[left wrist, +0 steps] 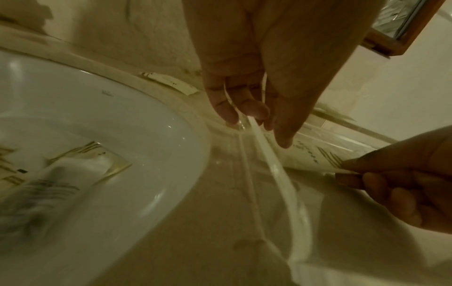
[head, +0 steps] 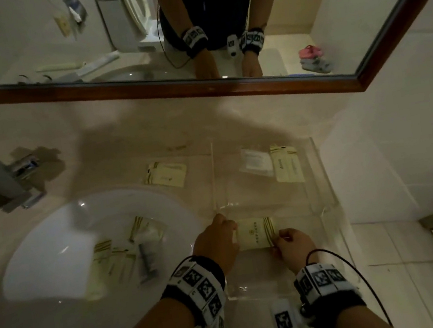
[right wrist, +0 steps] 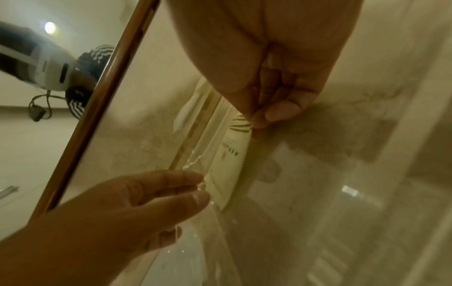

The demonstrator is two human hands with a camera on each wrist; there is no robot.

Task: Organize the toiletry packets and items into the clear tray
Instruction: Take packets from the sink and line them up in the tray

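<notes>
A clear tray [head: 324, 175] stands on the counter to the right of the sink. Both hands hold one cream packet with gold stripes [head: 253, 232] low over the tray's near part. My left hand [head: 233, 235] pinches its plain end beside the tray's left wall [left wrist: 281, 174]. My right hand [head: 277, 239] pinches the striped end [right wrist: 240, 126] between thumb and fingers. Two more packets, one whitish [head: 255, 160] and one cream [head: 287, 163], lie flat in the tray's far part. Another cream packet [head: 165, 174] lies on the counter left of the tray.
The white sink basin [head: 53, 244] holds several packets and a dark tube [head: 147, 261]. A chrome faucet [head: 2, 184] sits at the far left. The wood-framed mirror [head: 142, 87] runs along the back, and a tiled wall [head: 404, 149] closes the right side.
</notes>
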